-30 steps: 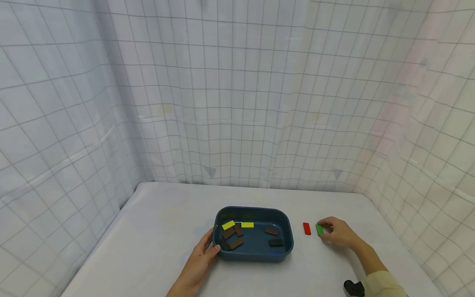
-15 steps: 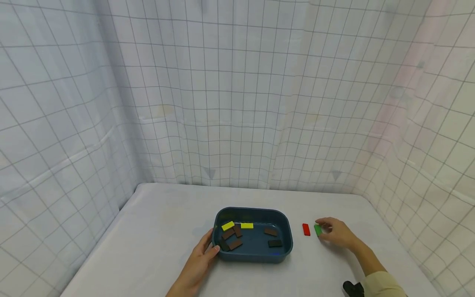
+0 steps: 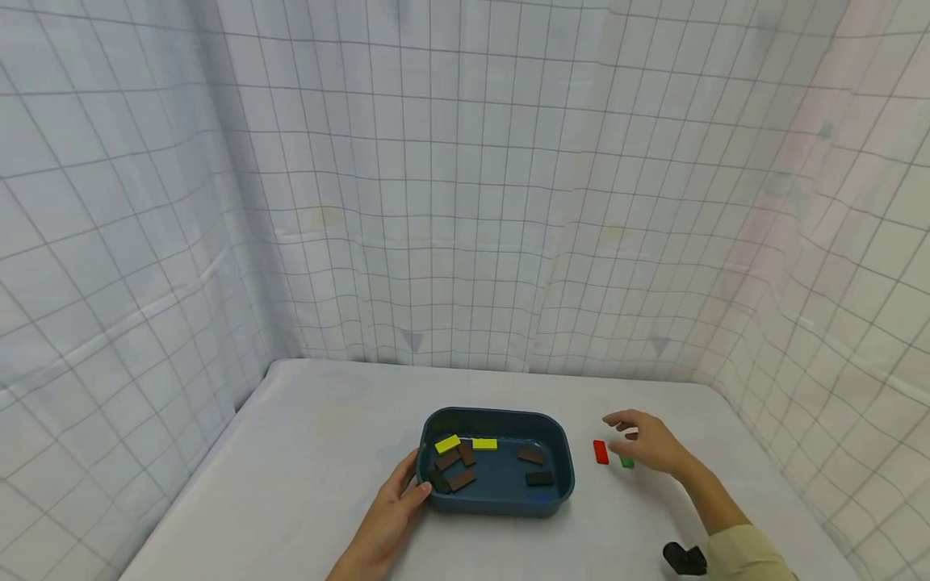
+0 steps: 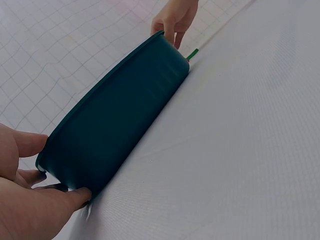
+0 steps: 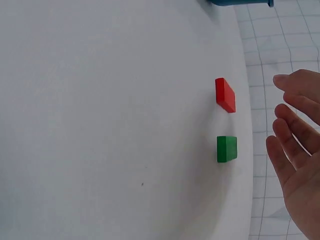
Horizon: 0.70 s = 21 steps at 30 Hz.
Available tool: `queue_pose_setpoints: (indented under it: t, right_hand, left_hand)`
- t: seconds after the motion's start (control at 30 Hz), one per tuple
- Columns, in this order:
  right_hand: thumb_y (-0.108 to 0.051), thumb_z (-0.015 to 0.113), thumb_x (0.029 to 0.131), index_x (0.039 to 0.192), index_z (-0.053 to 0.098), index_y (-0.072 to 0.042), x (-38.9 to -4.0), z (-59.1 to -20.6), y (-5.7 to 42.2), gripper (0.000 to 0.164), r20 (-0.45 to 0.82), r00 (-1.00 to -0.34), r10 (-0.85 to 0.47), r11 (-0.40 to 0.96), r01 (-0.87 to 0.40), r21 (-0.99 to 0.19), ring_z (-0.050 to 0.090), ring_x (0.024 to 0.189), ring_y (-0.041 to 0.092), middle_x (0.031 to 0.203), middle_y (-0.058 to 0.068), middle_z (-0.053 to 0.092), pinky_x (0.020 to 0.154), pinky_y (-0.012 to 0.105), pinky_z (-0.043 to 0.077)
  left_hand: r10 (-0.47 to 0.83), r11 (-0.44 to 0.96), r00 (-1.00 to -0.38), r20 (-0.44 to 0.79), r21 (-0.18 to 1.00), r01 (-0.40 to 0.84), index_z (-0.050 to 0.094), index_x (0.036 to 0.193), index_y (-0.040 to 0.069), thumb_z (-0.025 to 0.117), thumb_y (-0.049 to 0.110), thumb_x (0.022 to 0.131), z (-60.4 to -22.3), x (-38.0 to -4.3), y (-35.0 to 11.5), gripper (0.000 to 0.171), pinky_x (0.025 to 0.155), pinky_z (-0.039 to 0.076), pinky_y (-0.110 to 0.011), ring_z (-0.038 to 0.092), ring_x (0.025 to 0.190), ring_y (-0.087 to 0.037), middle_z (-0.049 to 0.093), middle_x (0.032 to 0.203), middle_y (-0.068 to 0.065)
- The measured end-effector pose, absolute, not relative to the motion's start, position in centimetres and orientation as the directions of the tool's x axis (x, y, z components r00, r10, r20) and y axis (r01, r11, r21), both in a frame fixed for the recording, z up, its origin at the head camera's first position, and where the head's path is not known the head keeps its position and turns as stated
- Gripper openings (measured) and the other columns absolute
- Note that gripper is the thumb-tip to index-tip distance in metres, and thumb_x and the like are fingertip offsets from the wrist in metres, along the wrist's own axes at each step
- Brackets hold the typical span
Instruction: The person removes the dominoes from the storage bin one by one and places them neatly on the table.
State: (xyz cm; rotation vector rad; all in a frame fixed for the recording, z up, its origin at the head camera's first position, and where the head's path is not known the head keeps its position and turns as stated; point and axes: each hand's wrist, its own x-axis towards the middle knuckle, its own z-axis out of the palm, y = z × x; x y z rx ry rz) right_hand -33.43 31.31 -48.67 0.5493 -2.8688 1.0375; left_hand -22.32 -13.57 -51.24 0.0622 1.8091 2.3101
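Note:
My left hand (image 3: 388, 512) grips the left end of a dark blue plastic box (image 3: 501, 480), thumb at the front corner and fingers along the side wall. In the left wrist view its fingertips press on the wall of the box (image 4: 115, 115). My right hand (image 3: 651, 444) hovers to the right of the box with fingers spread and holding nothing. Below it a small green block (image 5: 227, 149) lies on the white table, partly covered by the hand in the head view. Beside that block, nearer the box, lies a red block (image 5: 225, 95).
Inside the box lie two yellow blocks (image 3: 484, 444), several brown ones (image 3: 462, 479) and dark ones (image 3: 539, 478). A black object (image 3: 684, 558) sits by the right sleeve (image 3: 748, 555). Grid-patterned white curtains (image 3: 465, 202) surround the white table (image 3: 327, 428).
My right hand has let go of the green block, its fingers opening as it rises slightly and shifts left. The green block stays on the table. My left hand keeps its hold on the box.

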Motion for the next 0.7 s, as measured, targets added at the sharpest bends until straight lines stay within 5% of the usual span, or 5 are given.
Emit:
queue_pose_setpoints:
  t: [0.7]
  right_hand:
    - [-0.007, 0.078, 0.090, 0.127, 0.068, -0.005, -33.7, -46.2, 25.7, 0.039, 0.278, -0.811, -0.515, 0.582, -0.568, -0.582, 0.064, 0.110, 0.042, 0.120, 0.012, 0.067, 0.094, 0.049, 0.057]
  left_hand:
    - [0.206, -0.229, -0.975, -0.086, 0.964, -0.134, 0.013, 0.163, -0.004, 0.052, 0.004, 0.108, -51.4, -22.3, -13.7, 0.068, 0.119, 0.023, -0.056, 0.003, 0.154, -0.044, 0.001, 0.169, -0.027]
